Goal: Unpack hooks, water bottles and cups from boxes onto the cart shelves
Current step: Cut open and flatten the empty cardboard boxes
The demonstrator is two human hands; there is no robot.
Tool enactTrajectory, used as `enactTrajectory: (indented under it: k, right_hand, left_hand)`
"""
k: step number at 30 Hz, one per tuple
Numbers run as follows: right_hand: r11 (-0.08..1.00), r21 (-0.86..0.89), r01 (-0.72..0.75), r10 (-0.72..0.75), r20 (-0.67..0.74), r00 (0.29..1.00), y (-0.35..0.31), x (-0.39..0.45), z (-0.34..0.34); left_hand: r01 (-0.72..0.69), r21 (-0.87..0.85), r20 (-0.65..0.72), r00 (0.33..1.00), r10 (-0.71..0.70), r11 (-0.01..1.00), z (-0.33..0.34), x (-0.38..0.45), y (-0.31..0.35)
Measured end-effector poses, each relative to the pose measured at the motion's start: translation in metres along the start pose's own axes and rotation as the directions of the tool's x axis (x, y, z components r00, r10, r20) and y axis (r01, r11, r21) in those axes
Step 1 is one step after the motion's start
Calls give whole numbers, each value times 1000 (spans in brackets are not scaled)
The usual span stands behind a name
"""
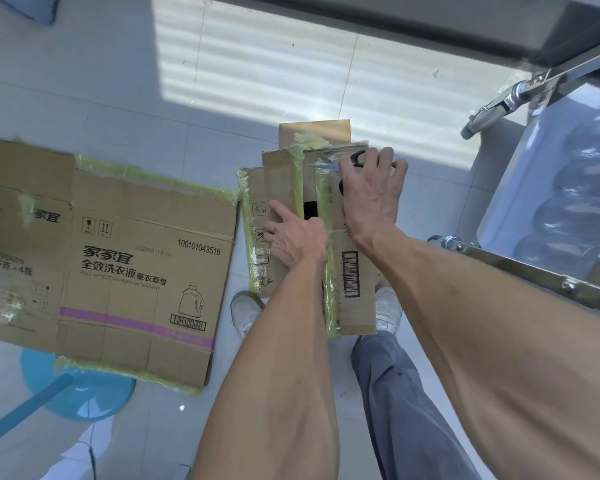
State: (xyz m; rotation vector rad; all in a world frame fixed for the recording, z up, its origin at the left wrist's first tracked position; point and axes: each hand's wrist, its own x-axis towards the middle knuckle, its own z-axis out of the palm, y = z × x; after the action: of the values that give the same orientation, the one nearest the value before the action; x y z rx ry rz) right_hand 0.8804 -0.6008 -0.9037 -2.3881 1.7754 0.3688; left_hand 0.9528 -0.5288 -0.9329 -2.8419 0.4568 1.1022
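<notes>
Head view is showing the box (312, 233) you are working on, standing on the floor (153, 98) just in front of your shoes (245, 313), its seams wrapped in yellow-green tape (297, 181). Your left hand (297, 237) is pressing flat and open on the top flap, fingers spread, steadying it. Your right hand (371, 192) is gripping black-handled scissors (340, 162), the blades pointing left at the taped far edge. You are opening the box, I judge; nothing from it is showing yet, so the unpacking has not begun. Next you are needing to run the blades along the tape shallowly, keeping your left fingers off the cut line. A flattened detergent carton (111, 258) is lying to the left, and the cart (534, 268) is standing to the right with wrapped bottles (575, 188) on it.
</notes>
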Motion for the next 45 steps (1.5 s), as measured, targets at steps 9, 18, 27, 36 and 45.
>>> enactTrajectory:
  k: [9, 18, 27, 36, 45]
  right_hand:
    - [991, 17, -133, 133, 13, 991, -10, 8, 3]
    - [995, 25, -99, 100, -55, 993, -30, 14, -1]
    - [935, 78, -346, 348, -16, 937, -23, -9, 6]
    - [999, 4, -50, 50, -47, 998, -39, 28, -8]
    - [997, -66, -37, 45, 126, 991, -42, 35, -6]
  left_hand:
    - [-14, 11, -4, 1000, 14, 1000, 1, 2, -6]
    - [-29, 16, -7, 1000, 29, 999, -1, 6, -9]
    - [-44, 28, 4, 999, 43, 999, 2, 5, -11]
    - [-46, 9, -1, 999, 46, 999, 1, 8, -14]
    - [-76, -13, -63, 995, 75, 997, 5, 10, -19]
